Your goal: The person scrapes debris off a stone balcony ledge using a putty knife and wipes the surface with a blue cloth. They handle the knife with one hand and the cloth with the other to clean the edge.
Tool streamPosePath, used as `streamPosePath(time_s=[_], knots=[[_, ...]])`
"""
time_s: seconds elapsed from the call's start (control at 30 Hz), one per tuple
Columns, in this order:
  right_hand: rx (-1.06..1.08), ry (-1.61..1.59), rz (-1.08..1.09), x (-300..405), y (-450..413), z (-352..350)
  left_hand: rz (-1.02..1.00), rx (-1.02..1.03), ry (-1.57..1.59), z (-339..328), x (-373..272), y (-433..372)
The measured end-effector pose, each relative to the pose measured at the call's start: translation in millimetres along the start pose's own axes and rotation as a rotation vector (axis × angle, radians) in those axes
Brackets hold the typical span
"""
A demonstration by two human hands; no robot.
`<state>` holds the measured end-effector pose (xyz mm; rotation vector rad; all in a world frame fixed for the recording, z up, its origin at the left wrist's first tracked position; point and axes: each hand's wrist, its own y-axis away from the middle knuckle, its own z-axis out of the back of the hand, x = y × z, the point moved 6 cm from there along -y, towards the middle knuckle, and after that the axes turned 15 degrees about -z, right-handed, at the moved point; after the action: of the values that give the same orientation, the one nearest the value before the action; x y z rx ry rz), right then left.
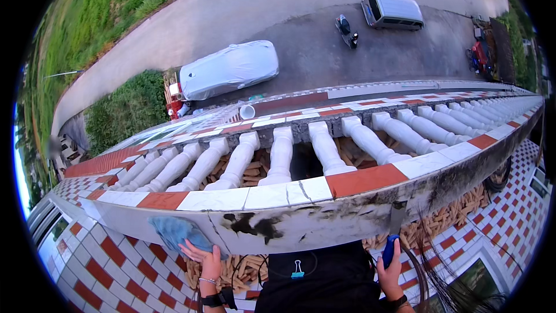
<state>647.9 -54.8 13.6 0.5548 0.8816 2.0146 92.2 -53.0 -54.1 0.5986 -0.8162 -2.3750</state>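
My left hand point(205, 259) rests against a blue cloth point(179, 231), fingers spread, and presses it to the inner face of the balcony railing point(312, 232). To the right, my right hand point(391, 271) is closed around the blue handle of a scraper point(390, 250). The scraper's flat metal blade points up at the railing face; whether its edge touches cannot be told. Dark stains and peeling patches point(254, 224) mark the painted face between my hands, while the part around the cloth looks cleaner. A thin crack runs down the face beside the cloth.
White and red tiles point(367, 181) cap the railing above white balusters point(282, 152). Heaps of corn cobs point(451, 208) lie on the floor behind the railing and by my body. Far below are a covered car point(230, 69), a scooter point(346, 31) and a van point(397, 11).
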Motion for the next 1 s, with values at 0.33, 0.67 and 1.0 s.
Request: streamPosePath(time_s=[0.33,0.67,1.0], knots=[[-0.064,0.102,0.177,14.0,12.4,46.3,-0.059,-0.076,-0.052,8.0,6.8,-1.3],[-0.058,0.061,0.153,69.8,34.5,59.3,-0.098,-0.268,-0.136,0.8,25.5,-18.1],[-0.167,0.095,0.340,77.8,32.0,56.9,-0.049,-0.319,-0.068,0.6,13.5,-25.4]])
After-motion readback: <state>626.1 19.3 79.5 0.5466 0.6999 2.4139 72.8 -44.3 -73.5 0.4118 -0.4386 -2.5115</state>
